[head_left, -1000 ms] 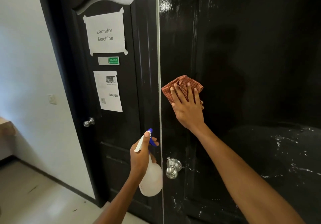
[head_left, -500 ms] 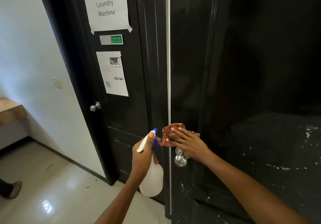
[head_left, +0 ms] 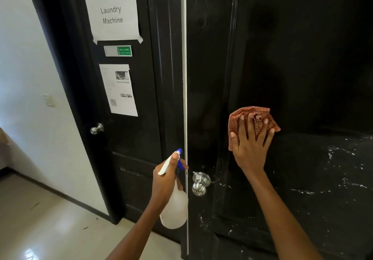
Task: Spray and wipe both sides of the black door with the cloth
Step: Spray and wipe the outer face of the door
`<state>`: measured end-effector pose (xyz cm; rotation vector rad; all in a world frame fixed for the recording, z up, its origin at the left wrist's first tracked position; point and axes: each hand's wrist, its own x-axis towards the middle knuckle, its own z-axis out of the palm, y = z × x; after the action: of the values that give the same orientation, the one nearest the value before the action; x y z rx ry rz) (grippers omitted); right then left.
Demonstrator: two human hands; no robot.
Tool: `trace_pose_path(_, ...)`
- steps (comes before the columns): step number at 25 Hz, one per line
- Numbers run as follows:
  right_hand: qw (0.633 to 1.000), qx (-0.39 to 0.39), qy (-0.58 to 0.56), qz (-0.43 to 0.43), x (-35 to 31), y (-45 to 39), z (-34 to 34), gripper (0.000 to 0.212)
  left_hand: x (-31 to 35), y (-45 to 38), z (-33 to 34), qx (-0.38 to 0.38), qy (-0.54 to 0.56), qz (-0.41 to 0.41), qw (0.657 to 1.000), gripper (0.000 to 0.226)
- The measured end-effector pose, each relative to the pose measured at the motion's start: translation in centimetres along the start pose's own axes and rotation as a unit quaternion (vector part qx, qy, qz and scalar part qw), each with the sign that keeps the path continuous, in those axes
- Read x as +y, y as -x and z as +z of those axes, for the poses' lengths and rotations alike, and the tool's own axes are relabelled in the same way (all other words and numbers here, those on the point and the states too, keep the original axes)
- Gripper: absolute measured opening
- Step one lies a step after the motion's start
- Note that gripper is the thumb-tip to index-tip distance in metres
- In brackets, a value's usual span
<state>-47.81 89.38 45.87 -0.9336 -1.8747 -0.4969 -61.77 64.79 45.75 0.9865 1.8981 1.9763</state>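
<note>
Right hand wiping the black door; left hand holding the spray bottle.

The glossy black door (head_left: 292, 58), cut off at the right, carries white flecks low down. The right hand (head_left: 250, 144), fingers spread flat, presses the crumpled orange checked cloth (head_left: 238, 116) against it, above the round metal knob (head_left: 199, 183). The left hand (head_left: 164, 181) grips the translucent white spray bottle (head_left: 174, 211) at its neck; the fingers hide the trigger.

Both forearms bare, no sleeves; left hand (head_left: 164, 181), right hand (head_left: 250, 148) ungloved (no rings, watch).
</note>
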Motion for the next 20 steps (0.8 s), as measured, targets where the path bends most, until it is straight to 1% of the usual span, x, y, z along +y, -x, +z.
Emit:
trace_pose_path(1,0.999,-0.016,0.013,-0.026,-0.6,1.3,0.9,0.065,0.0,0.3,0.1,-0.002,0.001,-0.009,1.0,0.051)
trace_pose_path(2,0.996,-0.037,0.021,-0.079,-1.1,2.9,2.0,0.067,0.1,0.5,0.1,-0.005,0.002,-0.016,1.0,0.05)
trace_pose_path(4,0.978,-0.097,0.007,-0.185,-1.0,6.6,3.8,0.079,-0.1,0.9,0.2,-0.014,-0.002,-0.023,1.0,0.05)
trace_pose_path(7,0.951,-0.183,0.02,-0.249,0.9,11.4,4.7,0.096,-0.9,1.3,0.7,-0.014,-0.01,-0.035,0.999,0.052)
trace_pose_path(8,0.936,-0.217,0.032,-0.275,1.5,13.1,4.7,0.099,-1.0,1.5,1.0,-0.016,-0.008,-0.037,0.999,0.051)
trace_pose_path(10,0.899,-0.277,0.068,-0.331,2.7,15.8,4.8,0.098,-1.1,2.2,1.5,-0.025,-0.004,-0.03,0.999,0.052)
trace_pose_path(11,0.889,-0.284,0.082,-0.35,3.3,16.7,4.8,0.093,-1.1,2.5,1.8,-0.029,-0.005,-0.027,0.999,0.053)
trace_pose_path(12,0.889,-0.279,0.081,-0.354,3.7,17.0,4.7,0.085,-1.0,2.8,2.1,-0.03,-0.002,-0.029,0.999,0.054)
trace_pose_path(13,0.899,-0.271,0.07,-0.337,3.8,16.9,4.4,0.077,-0.8,3.1,2.3,-0.028,0.001,-0.033,0.999,0.056)
trace_pose_path(14,0.916,-0.258,0.056,-0.302,3.6,16.2,3.8,0.072,-0.7,3.3,2.6,-0.028,0.004,-0.038,0.999,0.058)
trace_pose_path(15,0.933,-0.241,0.046,-0.264,3.2,14.8,3.2,0.069,-0.4,3.5,2.8,-0.034,0.006,-0.037,0.999,0.06)
trace_pose_path(18,0.969,-0.164,0.006,-0.183,1.8,7.6,0.0,0.075,1.0,3.8,3.6,-0.052,0.014,-0.023,0.998,0.058)
trace_pose_path(20,0.988,-0.102,-0.024,-0.115,1.9,1.7,-2.5,0.068,2.4,3.4,4.1,-0.05,0.025,-0.01,0.998,0.055)
